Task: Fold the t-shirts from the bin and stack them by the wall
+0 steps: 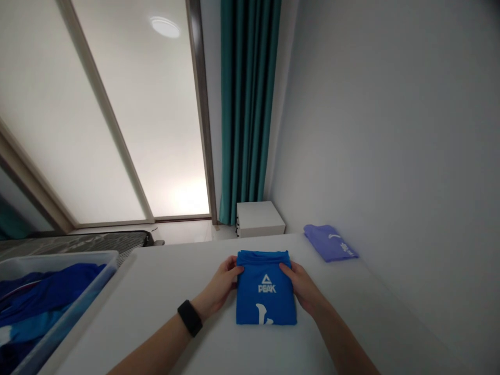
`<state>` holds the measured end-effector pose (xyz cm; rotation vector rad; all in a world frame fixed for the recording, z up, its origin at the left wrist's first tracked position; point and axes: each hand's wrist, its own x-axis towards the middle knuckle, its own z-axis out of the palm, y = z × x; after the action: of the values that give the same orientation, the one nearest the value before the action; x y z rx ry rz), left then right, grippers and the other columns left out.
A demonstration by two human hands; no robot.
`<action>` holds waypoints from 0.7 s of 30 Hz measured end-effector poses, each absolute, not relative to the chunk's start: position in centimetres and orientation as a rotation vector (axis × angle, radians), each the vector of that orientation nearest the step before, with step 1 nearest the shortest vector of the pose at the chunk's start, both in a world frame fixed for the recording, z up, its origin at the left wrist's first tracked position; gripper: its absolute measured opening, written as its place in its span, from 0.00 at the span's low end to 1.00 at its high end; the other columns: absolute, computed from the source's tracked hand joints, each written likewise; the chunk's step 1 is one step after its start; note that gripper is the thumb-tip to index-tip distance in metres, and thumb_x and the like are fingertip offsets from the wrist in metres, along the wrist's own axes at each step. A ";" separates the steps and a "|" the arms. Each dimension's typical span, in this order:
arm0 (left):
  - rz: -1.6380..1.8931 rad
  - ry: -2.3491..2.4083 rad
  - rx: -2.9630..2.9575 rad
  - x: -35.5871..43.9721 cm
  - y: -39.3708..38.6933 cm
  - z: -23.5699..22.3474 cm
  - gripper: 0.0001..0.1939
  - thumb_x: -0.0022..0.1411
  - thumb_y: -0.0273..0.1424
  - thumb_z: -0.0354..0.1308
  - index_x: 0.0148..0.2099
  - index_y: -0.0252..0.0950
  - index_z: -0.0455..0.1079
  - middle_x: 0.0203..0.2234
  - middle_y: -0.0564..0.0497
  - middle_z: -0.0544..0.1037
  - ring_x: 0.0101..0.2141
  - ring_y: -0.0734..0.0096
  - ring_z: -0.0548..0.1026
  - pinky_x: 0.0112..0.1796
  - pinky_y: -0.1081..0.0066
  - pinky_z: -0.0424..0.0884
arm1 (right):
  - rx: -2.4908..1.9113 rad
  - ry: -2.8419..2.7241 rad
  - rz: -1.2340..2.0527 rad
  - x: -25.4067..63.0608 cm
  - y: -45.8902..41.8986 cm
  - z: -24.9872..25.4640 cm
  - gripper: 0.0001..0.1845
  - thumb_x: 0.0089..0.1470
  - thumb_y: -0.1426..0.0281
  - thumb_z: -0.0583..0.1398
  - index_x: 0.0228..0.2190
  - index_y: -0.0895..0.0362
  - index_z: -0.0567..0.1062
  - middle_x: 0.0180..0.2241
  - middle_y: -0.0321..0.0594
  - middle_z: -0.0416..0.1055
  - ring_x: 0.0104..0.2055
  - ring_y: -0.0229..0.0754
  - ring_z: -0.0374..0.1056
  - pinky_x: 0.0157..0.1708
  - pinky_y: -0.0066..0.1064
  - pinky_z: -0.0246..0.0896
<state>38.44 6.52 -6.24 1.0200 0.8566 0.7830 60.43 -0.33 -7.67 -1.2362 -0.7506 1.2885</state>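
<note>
A blue shirt [266, 304], folded into a neat rectangle with white "PEAK" lettering and a triangle logo, lies on the white table [164, 297] in front of me. My left hand [224, 281] pinches its upper left edge, thumb on top and fingers partly hidden behind the cloth. At the upper right edge my right hand [302, 284] grips it the same way, its fingers mostly out of sight beneath. Along the shirt's top runs a rolled or folded band of fabric. A black band is on my left wrist.
A folded purple garment [330, 243] lies at the table's far right, against the wall. To the left stands a translucent plastic bin [111, 259] with blue clothes [50, 297]. Beyond the table are a small white cabinet [261, 219], a green curtain [250, 104] and sliding doors [144, 104].
</note>
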 end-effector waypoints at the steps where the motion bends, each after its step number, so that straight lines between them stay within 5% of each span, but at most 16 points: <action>1: 0.770 0.849 1.018 39.7 6.5 -6.3 0.14 0.50 0.34 0.64 0.39 0.38 0.66 0.35 0.51 0.76 0.35 0.66 0.74 0.35 0.68 0.70 | -1.240 -0.746 1.270 61.5 -0.6 -7.6 0.20 0.46 0.58 0.66 0.40 0.56 0.77 0.36 0.42 0.80 0.43 0.52 0.75 0.50 0.46 0.67; 14: 0.589 0.802 0.987 55.9 6.6 -7.3 0.15 0.54 0.37 0.60 0.41 0.40 0.61 0.30 0.52 0.76 0.30 0.66 0.75 0.31 0.69 0.69 | -1.399 -0.744 1.022 76.2 -2.3 -6.2 0.20 0.47 0.58 0.65 0.43 0.51 0.75 0.39 0.39 0.79 0.42 0.50 0.74 0.44 0.43 0.70; 21: 0.608 0.823 0.916 63.8 10.0 -6.3 0.07 0.59 0.29 0.55 0.40 0.39 0.61 0.26 0.54 0.74 0.25 0.71 0.74 0.25 0.74 0.67 | -1.612 -0.820 0.885 84.4 2.3 -5.6 0.17 0.49 0.60 0.62 0.40 0.53 0.75 0.35 0.38 0.79 0.37 0.46 0.75 0.40 0.40 0.70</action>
<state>63.82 10.01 -6.33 0.9164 0.8229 0.6078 84.45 2.33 -5.64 -1.6122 -0.8204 0.8849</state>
